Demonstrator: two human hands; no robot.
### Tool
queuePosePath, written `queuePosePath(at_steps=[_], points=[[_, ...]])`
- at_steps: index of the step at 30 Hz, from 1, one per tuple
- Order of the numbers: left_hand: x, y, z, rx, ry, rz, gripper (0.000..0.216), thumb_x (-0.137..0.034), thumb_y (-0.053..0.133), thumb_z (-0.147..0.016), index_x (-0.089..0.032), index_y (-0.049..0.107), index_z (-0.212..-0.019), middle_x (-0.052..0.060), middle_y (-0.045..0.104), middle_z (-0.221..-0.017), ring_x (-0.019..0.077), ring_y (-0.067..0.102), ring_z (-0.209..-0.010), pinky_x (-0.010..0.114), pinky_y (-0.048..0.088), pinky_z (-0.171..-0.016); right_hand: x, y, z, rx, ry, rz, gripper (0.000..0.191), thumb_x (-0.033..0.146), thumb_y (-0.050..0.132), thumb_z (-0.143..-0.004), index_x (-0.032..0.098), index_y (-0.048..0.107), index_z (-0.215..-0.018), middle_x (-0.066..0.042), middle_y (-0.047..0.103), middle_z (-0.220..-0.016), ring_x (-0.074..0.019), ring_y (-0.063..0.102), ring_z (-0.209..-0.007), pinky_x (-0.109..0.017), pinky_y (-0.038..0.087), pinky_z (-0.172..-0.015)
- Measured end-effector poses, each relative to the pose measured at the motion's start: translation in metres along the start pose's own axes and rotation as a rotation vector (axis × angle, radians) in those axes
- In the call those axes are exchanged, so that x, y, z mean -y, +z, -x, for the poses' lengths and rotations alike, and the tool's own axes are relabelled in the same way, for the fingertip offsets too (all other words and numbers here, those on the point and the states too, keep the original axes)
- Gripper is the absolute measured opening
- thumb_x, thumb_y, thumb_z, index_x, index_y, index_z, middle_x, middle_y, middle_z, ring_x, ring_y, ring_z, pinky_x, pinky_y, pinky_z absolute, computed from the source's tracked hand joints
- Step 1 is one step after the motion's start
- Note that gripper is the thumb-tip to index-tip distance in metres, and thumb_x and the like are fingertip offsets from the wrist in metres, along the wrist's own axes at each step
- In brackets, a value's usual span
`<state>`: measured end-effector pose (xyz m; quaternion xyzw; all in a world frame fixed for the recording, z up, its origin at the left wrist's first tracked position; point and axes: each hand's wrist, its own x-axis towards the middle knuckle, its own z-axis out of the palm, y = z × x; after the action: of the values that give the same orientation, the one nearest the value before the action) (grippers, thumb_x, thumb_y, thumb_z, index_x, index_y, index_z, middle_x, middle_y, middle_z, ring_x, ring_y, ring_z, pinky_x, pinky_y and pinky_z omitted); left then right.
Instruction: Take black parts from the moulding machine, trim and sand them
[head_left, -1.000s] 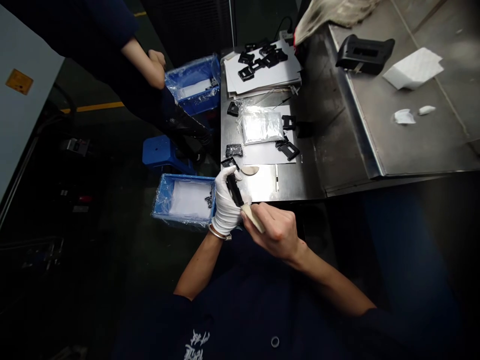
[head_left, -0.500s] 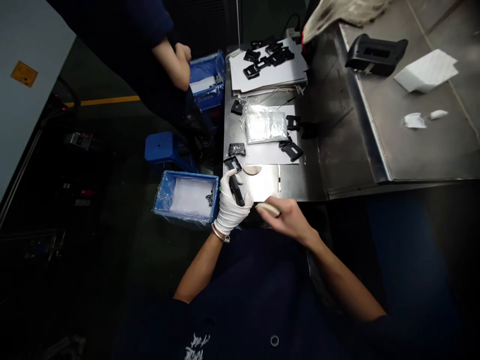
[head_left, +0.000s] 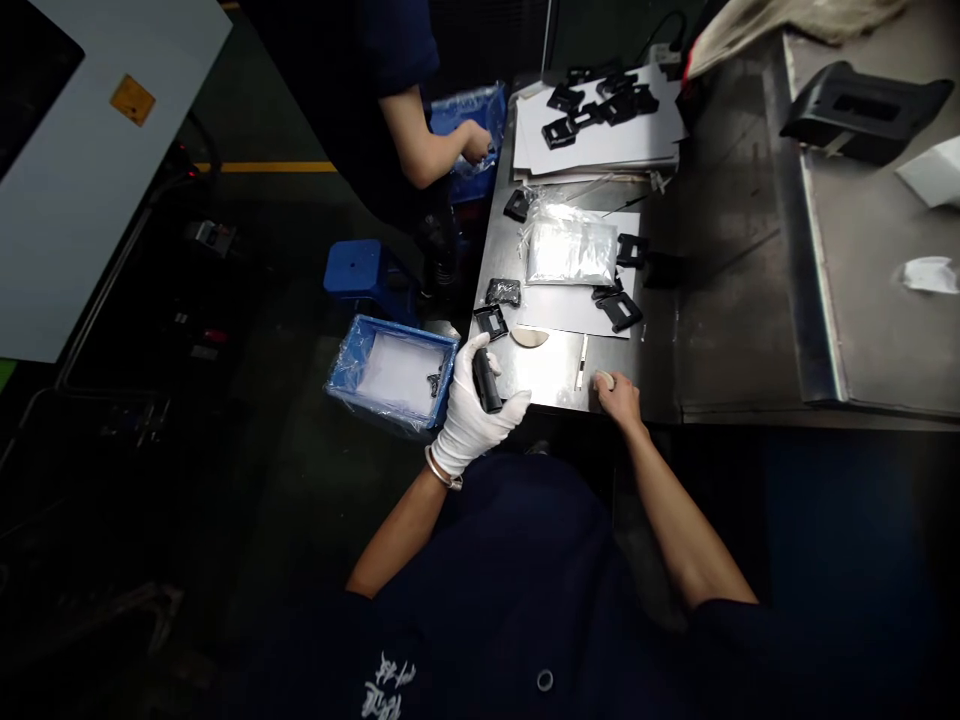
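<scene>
My left hand point(head_left: 474, 420), in a white glove, is closed round a black plastic part point(head_left: 487, 380) held upright just off the table's front edge. My bare right hand point(head_left: 621, 399) is at the metal table's front edge, its fingers closed on a small pale, cream-coloured piece point(head_left: 604, 381) whose kind I cannot make out. Between the hands lie a thin knife-like tool point(head_left: 582, 361) and a pale rounded disc point(head_left: 529, 337). A black plastic frame point(head_left: 491, 321) rests beyond my left hand, with a film-wrapped black part point(head_left: 503, 292) behind it.
A blue bin point(head_left: 352, 345) lined with plastic stands left of my gloved hand, a blue stool point(head_left: 360, 268) behind it. A clear-wrapped packet point(head_left: 572, 255) and several black frames point(head_left: 559, 132) on paper lie farther back. A co-worker's hand point(head_left: 475, 141) is over another blue bin.
My right hand has moved right, away from my left hand, down to the table edge with the pale piece. My view has shifted left. The co-worker's hand has reached into the far bin.
</scene>
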<state>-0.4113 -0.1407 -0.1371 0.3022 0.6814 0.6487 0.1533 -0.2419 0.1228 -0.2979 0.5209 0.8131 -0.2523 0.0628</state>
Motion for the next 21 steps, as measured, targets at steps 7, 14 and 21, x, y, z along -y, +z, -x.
queuePosePath(at_steps=[7, 14, 21], points=[[-0.012, 0.0, 0.002, 0.011, -0.123, 0.071, 0.077, -0.03, 0.081, -0.072, -0.023, 0.043, -0.138, 0.001, 0.051, -0.099, 0.0124, 0.054, -0.084, 0.031, 0.052, -0.085, -0.009, 0.007, -0.005, 0.011, 0.117, 0.113, 0.052, 0.048, 0.047, -0.096, 0.011, 0.056, -0.13, -0.023, 0.061, -0.119, -0.031, 0.061, -0.104, -0.041, 0.046, -0.089], [-0.023, 0.001, 0.004, 0.033, -0.182, 0.075, 0.07, -0.031, 0.078, -0.075, -0.022, 0.044, -0.135, 0.001, 0.052, -0.097, 0.0126, 0.054, -0.084, 0.031, 0.052, -0.083, 0.003, 0.011, -0.017, -0.084, 0.138, 0.172, 0.055, 0.044, 0.043, -0.099, 0.003, 0.045, -0.136, -0.029, 0.048, -0.132, -0.0387, 0.055, -0.12, -0.047, 0.046, -0.095], [-0.03, -0.005, 0.004, 0.063, 0.172, -0.127, 0.074, -0.021, 0.075, -0.071, -0.024, 0.04, -0.136, 0.004, 0.056, -0.104, 0.0168, 0.06, -0.092, 0.034, 0.055, -0.088, 0.0, 0.003, -0.02, -0.068, 0.111, 0.173, 0.059, 0.046, 0.047, -0.098, 0.0, 0.044, -0.134, -0.031, 0.053, -0.129, -0.0385, 0.058, -0.118, -0.046, 0.048, -0.096]])
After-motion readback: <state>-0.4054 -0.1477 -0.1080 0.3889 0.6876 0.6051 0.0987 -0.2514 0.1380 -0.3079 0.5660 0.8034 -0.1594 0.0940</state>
